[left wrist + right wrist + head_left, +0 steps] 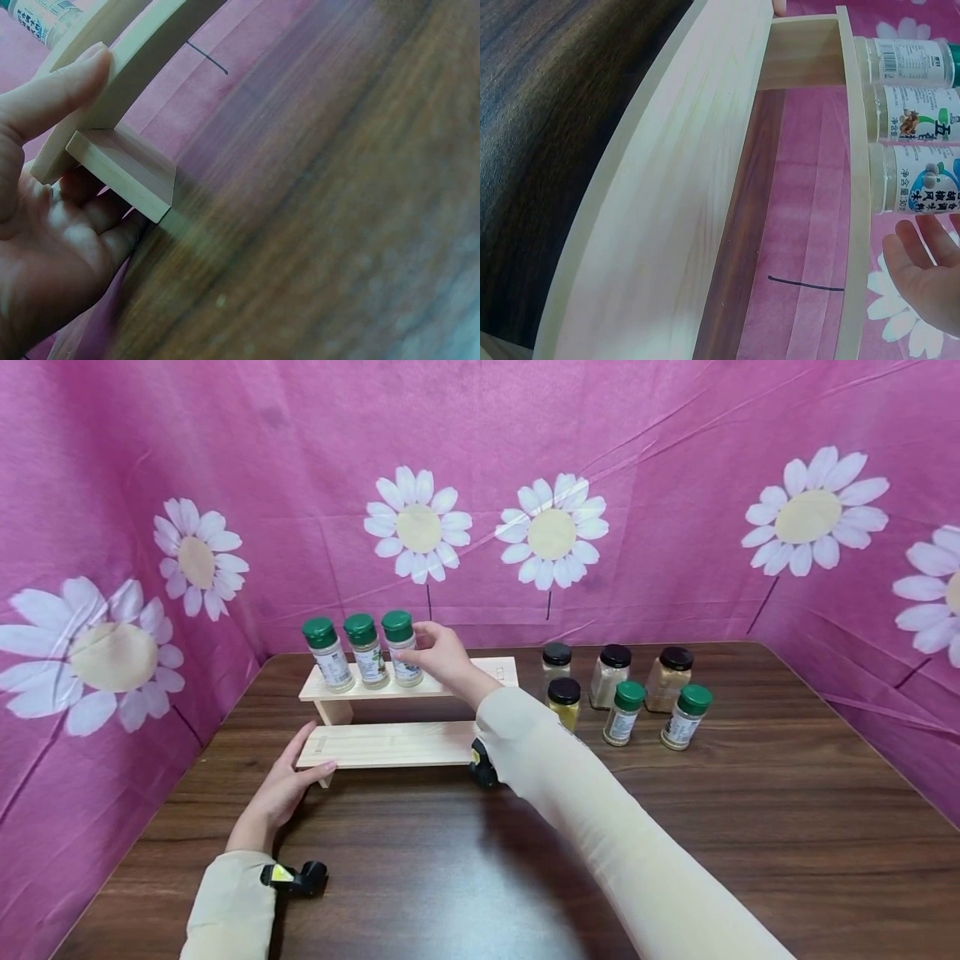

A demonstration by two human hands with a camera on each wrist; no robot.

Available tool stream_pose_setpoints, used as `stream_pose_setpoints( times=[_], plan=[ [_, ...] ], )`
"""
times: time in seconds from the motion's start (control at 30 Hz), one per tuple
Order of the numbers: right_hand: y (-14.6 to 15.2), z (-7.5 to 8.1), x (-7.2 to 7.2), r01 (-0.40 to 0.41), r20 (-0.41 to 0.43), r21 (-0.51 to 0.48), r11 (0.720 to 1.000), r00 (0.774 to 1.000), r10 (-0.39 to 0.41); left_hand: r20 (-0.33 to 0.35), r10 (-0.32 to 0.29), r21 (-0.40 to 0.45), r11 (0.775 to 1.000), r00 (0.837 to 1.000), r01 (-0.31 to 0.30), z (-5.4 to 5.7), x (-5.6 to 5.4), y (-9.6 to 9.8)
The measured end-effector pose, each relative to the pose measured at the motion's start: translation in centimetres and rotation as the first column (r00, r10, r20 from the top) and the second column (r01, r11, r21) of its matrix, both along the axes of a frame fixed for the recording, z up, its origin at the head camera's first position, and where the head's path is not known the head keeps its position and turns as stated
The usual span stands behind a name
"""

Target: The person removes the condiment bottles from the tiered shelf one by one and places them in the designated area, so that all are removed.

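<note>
A light wooden two-tier rack (390, 744) stands on the table. My left hand (279, 789) grips the left end of its lower board, thumb at the front edge and fingers round the end; the left wrist view shows the thumb (64, 90) on the wood. On the upper board, three green-capped spice jars stand upright in a row: a left jar (330, 662), a middle jar (369, 658) and a right jar (405, 662). My right hand (450, 664) holds the right jar between thumb and fingers. In the right wrist view its fingers (911, 251) are beside that jar's label (922, 180).
Right of the rack stand several black-capped jars, including a yellow-filled one (564, 702) and a tan-filled one (667, 681), plus two green-capped jars (622, 714). A pink cloth (480, 427) with printed daisies hangs behind the dark wooden table (750, 810).
</note>
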State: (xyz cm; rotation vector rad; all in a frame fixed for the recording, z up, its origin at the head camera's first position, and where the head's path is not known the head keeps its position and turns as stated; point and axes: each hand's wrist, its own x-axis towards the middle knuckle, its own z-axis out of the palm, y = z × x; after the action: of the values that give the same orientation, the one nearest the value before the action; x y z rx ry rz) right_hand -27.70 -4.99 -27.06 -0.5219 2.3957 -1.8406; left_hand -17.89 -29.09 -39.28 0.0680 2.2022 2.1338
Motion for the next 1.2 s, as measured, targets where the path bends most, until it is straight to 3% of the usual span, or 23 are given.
stream_pose_setpoints(
  times=[0.3,0.67,1.2],
  plan=[
    [-0.5,0.0,0.2,0.001,-0.031,-0.054,0.999,1.000,-0.002,0.005,0.004,-0.006,1.000,1.000,-0.004,0.1,0.0,0.0],
    [-1.1,0.1,0.0,0.057,-0.010,-0.021,0.998,0.998,-0.057,0.013,0.012,-0.022,1.000,1.000,-0.012,0.3,0.3,0.0],
    [1.5,1.1,0.5,0.062,0.049,-0.058,0.996,0.997,-0.059,0.002,0.009,-0.005,1.000,1.000,-0.009,0.3,0.2,0.2]
  ],
)
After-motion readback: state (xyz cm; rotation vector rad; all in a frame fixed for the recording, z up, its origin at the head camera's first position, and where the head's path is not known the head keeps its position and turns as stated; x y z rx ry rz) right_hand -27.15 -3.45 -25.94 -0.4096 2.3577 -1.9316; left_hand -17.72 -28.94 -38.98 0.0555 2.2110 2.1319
